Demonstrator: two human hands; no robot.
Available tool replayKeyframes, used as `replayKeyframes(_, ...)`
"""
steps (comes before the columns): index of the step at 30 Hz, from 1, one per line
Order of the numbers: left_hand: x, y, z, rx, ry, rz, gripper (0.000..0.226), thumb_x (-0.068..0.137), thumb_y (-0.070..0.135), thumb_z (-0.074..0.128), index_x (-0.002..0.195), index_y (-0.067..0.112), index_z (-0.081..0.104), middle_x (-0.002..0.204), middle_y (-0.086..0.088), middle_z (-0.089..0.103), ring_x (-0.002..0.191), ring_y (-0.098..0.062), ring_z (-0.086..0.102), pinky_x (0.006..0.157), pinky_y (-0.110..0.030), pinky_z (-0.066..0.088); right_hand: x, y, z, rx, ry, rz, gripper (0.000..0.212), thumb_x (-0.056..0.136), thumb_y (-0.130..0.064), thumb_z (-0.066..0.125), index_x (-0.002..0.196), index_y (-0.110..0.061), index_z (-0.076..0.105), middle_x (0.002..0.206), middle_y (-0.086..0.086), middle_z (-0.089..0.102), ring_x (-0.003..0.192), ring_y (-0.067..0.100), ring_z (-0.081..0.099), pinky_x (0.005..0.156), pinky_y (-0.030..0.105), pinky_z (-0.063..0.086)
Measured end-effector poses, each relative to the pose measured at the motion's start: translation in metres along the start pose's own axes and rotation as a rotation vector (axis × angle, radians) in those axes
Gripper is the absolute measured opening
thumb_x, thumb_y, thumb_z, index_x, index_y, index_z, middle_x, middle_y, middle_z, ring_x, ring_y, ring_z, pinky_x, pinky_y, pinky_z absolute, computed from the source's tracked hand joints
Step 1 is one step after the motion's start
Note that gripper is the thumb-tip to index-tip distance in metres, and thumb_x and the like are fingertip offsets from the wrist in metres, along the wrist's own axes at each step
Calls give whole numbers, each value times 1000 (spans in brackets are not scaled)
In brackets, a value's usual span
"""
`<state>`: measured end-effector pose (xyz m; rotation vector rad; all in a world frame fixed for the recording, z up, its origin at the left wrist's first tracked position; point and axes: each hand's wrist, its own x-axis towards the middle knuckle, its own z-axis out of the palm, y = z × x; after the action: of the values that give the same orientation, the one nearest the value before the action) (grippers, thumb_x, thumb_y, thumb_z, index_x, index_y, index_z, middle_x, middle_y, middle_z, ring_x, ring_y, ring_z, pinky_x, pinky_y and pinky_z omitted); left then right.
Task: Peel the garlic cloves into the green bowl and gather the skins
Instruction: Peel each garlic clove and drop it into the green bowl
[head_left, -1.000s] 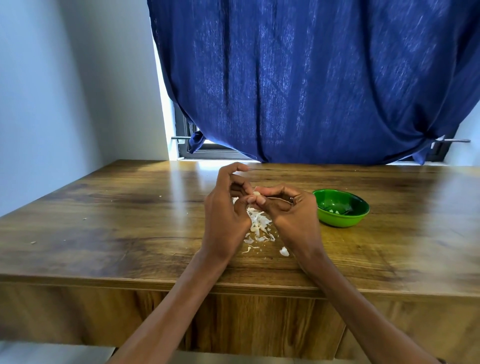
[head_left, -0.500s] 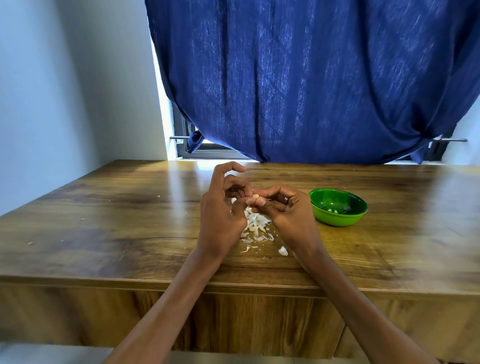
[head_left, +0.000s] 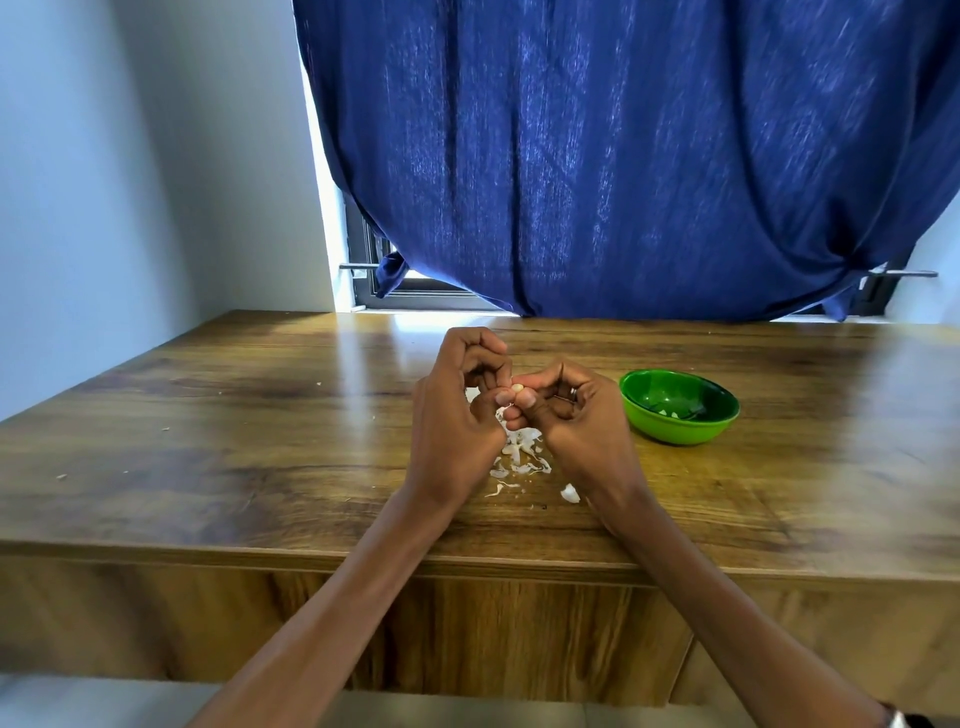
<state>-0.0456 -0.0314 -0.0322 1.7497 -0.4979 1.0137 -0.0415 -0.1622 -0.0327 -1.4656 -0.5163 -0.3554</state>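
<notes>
The bowl (head_left: 679, 406) beside me was glossy bright green. The skins (head_left: 519, 457) lay white on my table (head_left: 260, 441), whose brown wood showed dark streaky grain. The curtain (head_left: 597, 156) was deep blue with faint paler flecks; the wall (head_left: 130, 182) was pale grey-white.

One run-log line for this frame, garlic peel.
phase: peeling | left hand + right hand: pinch garlic clove | skins: loose on table | green bowl: right, untouched
</notes>
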Motion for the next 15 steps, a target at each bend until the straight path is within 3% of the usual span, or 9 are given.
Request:
replayKeyframes(6,-2,2,0,-14,-63,7,46,75,-19,56,109,12,54,86,-7,64,82,-16,63,73,-23,51,0,0,0,36,-7,18,14,92,7,65,87,-6,67,83,8,78,73,19,74,72,26,60)
replayKeyframes(10,-2,4,1,-30,-15,27,51,80,-19,60,114,18,52,84,-4,62,79,-15,61,75,-19,50,2,-2,0,110,7,39,9,91,6,66,94,-2,69,86,11,78,79,18,74,74,26,60)
replayKeyframes(15,0,5,2,-30,91,42,54,82,-14,71,120,20,52,91,-1,65,82,-19,66,76,-29,56,3,-3,0,192,62,66,11,89,6,68,100,4,68,85,12,77,79,16,74,72,22,59)
